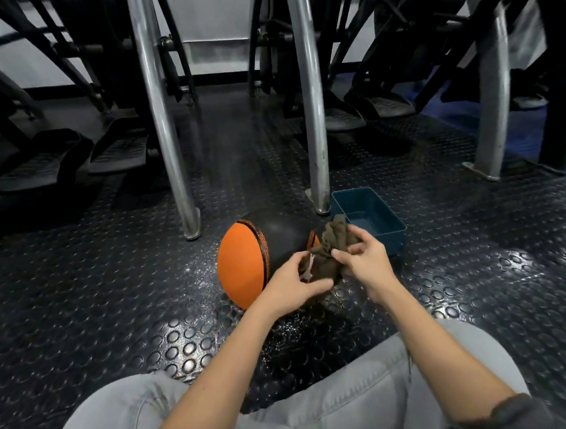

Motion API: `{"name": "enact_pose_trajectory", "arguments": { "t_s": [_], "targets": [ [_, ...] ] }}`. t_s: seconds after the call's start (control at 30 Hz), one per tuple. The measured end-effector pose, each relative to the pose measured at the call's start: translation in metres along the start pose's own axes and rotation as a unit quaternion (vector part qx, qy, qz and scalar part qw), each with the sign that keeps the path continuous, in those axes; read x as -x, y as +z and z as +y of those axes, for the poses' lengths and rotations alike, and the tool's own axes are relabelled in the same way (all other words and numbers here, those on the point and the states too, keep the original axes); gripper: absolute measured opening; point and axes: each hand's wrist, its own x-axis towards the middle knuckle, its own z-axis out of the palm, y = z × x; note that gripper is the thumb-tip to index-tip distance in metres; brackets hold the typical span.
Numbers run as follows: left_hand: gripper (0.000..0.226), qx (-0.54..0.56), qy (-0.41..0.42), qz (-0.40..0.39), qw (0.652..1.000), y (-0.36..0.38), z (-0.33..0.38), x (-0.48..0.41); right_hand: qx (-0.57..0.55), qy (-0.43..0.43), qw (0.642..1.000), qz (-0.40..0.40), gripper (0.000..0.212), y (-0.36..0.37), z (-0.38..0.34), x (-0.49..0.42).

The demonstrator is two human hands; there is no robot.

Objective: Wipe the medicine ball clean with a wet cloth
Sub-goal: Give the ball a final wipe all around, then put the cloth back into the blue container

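An orange and black medicine ball rests on the studded rubber floor in front of my knees. Just above its right side hangs a bunched brown cloth with a pale frayed edge. My left hand pinches the cloth's lower left part, in front of the ball. From the right, my right hand grips the cloth's other end. Both hands hold the cloth between them, and the ball's right side is partly hidden behind cloth and hands.
A teal plastic tub stands on the floor just right of the ball, close behind my right hand. Chrome legs of gym machines and black foot pedals stand beyond. Wet specks lie on the floor near the ball.
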Motion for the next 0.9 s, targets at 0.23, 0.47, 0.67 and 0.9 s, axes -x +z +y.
{"name": "enact_pose_trajectory", "arguments": {
  "t_s": [0.23,0.47,0.67,0.9],
  "targets": [
    [0.029,-0.030,0.110,0.133,0.984,0.004,0.027,-0.029,-0.076,0.073,0.991,-0.083,0.054,-0.032,-0.021,-0.024],
    [0.028,0.101,0.123,0.177,0.971,0.018,0.067,-0.090,-0.038,0.094,0.988,-0.119,0.050,-0.077,-0.023,-0.057],
    [0.024,0.138,0.105,0.209,0.962,0.037,0.072,-0.146,-0.040,0.044,0.998,0.027,0.046,-0.086,-0.015,-0.099],
    [0.037,-0.064,0.038,0.114,0.991,0.059,0.058,-0.202,0.027,0.005,0.994,0.109,0.036,-0.098,0.003,-0.158]
  ]
}}
